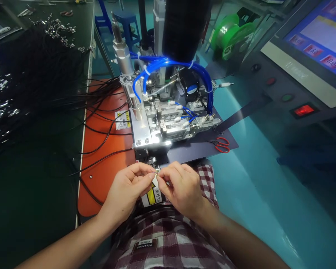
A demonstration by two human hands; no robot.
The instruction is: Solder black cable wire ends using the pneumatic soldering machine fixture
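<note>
Both hands meet in front of my body, at the near end of a machine with metal cylinders [172, 129]. My left hand [128, 186] is closed, thumb and index finger pinched together. Facing it, my right hand [182, 186] pinches at the same spot. Between the fingertips shows a tiny shiny piece [157, 171], mostly covered and too small to identify. Just beyond the fingers is a small metal fixture [152, 160] of the machine. Under the hands lies a white and yellow label [152, 196] with printed characters.
Black cables [106, 130] run across an orange plate [100, 186] on the left to a dark heap of cables [39, 67] with shiny ends. Red-handled scissors [222, 145] lie right of the machine. A control screen [319, 41] stands at right; a green spool [226, 35] sits behind.
</note>
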